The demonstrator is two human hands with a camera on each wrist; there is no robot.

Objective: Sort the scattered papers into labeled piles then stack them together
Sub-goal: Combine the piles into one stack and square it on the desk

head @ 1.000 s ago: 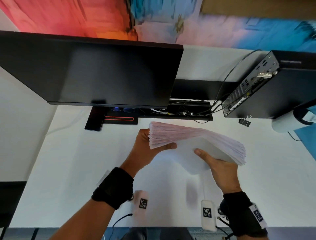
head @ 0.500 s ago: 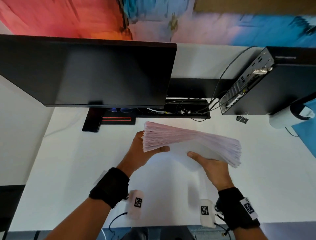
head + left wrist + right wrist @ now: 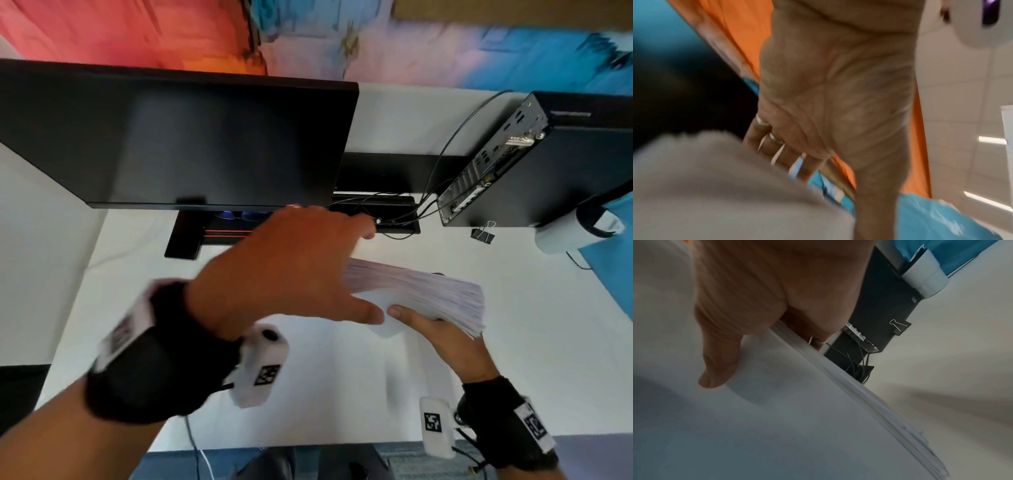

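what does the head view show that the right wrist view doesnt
Only the head view shows the left hand, open and raised in front of the monitor, and both wrist bands. Only the right wrist view shows the right thumb pressed flat on the top sheet and the stepped page edges up close. Both show the right hand holding the paper stack, the binder clip and the black computer case.

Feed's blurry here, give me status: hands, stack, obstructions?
Right hand grips paper stack, lifted off desk. Left hand open above stack. Binder clip beyond, clear.
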